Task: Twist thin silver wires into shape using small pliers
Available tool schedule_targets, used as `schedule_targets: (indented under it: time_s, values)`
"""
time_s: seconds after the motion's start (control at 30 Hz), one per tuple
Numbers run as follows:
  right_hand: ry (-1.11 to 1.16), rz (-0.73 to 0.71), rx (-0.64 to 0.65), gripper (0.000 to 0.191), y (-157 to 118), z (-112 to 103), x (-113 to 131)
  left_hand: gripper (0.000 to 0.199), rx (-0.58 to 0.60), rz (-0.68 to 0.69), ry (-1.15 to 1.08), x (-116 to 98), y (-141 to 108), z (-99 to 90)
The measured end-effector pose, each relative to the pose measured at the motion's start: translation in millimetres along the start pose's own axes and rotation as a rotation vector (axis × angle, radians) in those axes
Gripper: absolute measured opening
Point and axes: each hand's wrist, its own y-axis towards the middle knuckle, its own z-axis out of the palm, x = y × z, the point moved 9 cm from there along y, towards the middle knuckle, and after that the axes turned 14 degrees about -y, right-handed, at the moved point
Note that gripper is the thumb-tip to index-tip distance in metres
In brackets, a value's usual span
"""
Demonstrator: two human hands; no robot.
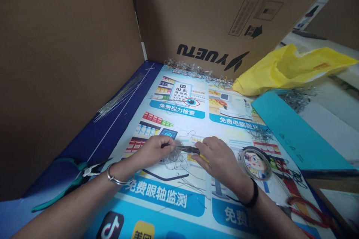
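Note:
My left hand [158, 151] is closed in a pinch on a thin wire, its fingertips at the nose of the pliers. My right hand [220, 158] grips dark needle-nose pliers [189, 149], which point left toward those fingertips; yellow shows on the handle under the palm. Just below the pliers is a loose tangle of fine wires [174, 160]. More short wires [193, 186] are scattered on the printed poster [206, 134] under both hands. Beside my left forearm lies another pair of pliers [80, 175] with teal handles, jaws apart.
Straight wires [120, 99] lie bundled on the left. Cardboard walls [196, 15] rise behind and left. A tape roll [269, 170] rests beside my right wrist, near red-handled scissors [305, 211]. A yellow bag [280, 69] and a turquoise panel [294, 130] occupy the right; wire clumps [187, 67] line the back.

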Motion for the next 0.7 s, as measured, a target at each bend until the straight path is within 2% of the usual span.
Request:
schedule_targets:
  time_s: [0.43, 0.7]
  values:
    - [-0.27, -0.06, -0.036, 0.024, -1.1, -12.6, -19.0, 0.015, -0.018, -0.072, -0.083, 3.7, -0.2, -2.8]
    - [-0.35, -0.118, -0.28, 0.028, -14.0, -29.6, -16.7, 0.017, 0.0, -0.163, -0.162, 11.6, -0.2, -0.8]
